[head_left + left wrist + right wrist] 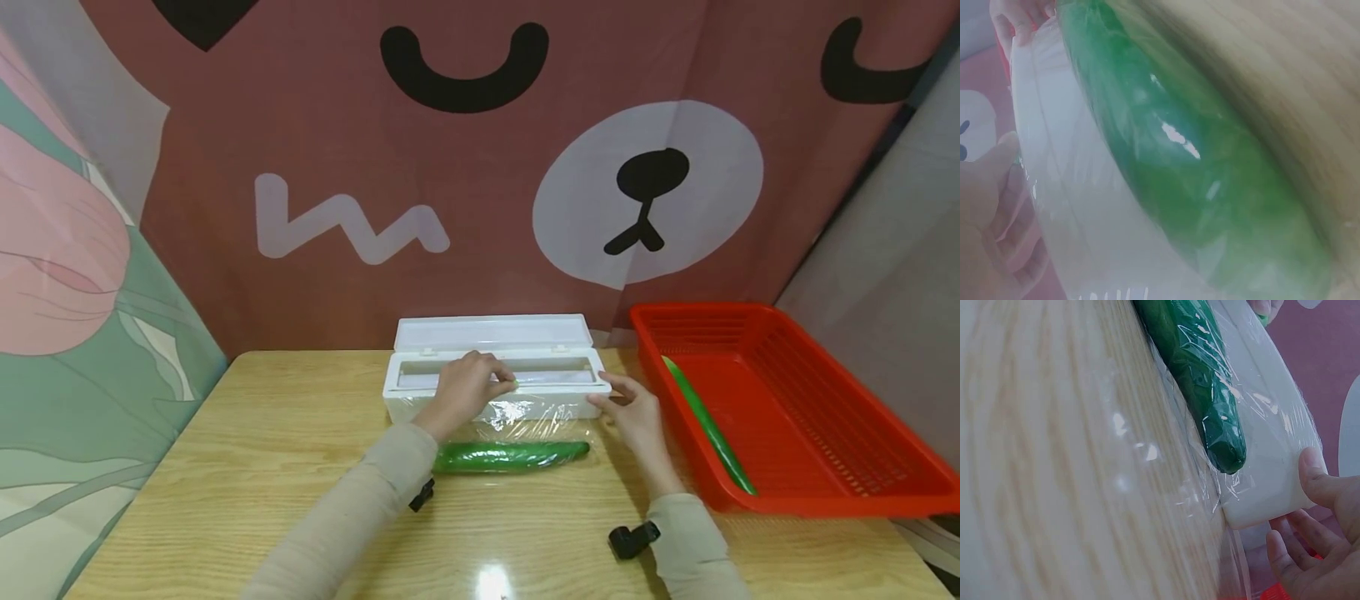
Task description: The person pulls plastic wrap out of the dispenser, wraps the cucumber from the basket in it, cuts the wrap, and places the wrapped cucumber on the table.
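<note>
A white plastic-wrap dispenser (495,408) stands with its lid (491,332) raised, a roll of film inside. Clear film runs from its front edge down over a cucumber (517,456) lying on the table before it. My left hand (467,385) is at the middle of the front rim, thumb and fingers pinching a small green piece (1264,320) that looks like the slide cutter. At the dispenser's right end, my right hand (633,412) grips the corner, thumb (1313,469) and fingers on either side. The left wrist view shows the wrapped cucumber (1172,162) close up.
On the right sits a red plastic basket (810,408), with another cucumber (708,425) along its left wall. A curtain (480,167) with a bear print hangs behind the wooden table (300,417).
</note>
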### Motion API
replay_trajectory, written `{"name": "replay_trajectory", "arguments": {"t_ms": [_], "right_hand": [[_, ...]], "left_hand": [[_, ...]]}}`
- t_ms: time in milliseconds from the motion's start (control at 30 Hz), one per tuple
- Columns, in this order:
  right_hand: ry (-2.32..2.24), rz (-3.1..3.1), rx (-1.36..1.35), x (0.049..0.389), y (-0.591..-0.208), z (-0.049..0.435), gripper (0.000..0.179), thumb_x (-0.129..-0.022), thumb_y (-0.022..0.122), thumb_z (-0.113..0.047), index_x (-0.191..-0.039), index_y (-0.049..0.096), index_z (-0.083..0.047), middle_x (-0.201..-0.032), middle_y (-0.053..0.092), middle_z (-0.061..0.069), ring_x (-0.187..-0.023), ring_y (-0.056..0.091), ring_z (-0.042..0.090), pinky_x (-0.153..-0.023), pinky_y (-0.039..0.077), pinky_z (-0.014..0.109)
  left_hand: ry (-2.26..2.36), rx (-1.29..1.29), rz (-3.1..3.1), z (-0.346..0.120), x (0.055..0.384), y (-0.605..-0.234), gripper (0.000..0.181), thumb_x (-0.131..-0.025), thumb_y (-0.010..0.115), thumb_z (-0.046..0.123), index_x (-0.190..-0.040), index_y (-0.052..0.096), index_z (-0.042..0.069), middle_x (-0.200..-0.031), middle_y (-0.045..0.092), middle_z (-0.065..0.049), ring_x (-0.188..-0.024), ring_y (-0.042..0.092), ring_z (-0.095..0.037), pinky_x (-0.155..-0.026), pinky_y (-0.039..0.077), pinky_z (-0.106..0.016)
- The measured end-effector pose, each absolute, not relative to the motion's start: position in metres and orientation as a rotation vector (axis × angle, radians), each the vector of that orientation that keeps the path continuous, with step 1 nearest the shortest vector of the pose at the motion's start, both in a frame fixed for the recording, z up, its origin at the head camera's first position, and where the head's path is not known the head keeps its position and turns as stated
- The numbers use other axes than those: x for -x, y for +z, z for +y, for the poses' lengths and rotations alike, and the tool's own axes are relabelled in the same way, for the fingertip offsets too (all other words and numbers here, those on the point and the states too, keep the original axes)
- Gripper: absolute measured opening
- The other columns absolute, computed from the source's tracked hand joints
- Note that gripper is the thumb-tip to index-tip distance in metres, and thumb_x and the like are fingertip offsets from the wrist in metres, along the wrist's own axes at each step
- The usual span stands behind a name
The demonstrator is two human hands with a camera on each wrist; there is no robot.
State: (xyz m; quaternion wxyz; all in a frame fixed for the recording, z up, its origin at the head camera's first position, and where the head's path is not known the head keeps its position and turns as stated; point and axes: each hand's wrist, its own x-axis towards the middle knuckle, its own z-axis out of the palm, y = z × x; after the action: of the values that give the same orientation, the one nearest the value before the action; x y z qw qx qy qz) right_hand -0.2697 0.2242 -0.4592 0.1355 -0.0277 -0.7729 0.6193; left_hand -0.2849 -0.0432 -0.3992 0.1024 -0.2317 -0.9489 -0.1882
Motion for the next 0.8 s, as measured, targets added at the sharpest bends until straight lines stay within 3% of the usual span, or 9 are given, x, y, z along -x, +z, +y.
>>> {"name": "replay_trajectory", "arguments": {"t_ms": [800], "right_hand": [[1.81,-2.253,0.111,0.2691,-0.4586,0.2235,0.044,-0.083,0.077,0.004,-0.125,0.064,0.006,-0.12,0.064,0.028,-0.059,0.064,0.013,-0.049,0.052,0.023]], "left_hand": [[-0.525,0.71,-2.784,-0.053,0.2854,-0.4004,0.016,-0.09,0.072,0.039,-0.1,0.077,0.027,-0.094,0.07,0.015,-0.08,0.055,-0.007,-0.064,0.047,-0.023]]}}
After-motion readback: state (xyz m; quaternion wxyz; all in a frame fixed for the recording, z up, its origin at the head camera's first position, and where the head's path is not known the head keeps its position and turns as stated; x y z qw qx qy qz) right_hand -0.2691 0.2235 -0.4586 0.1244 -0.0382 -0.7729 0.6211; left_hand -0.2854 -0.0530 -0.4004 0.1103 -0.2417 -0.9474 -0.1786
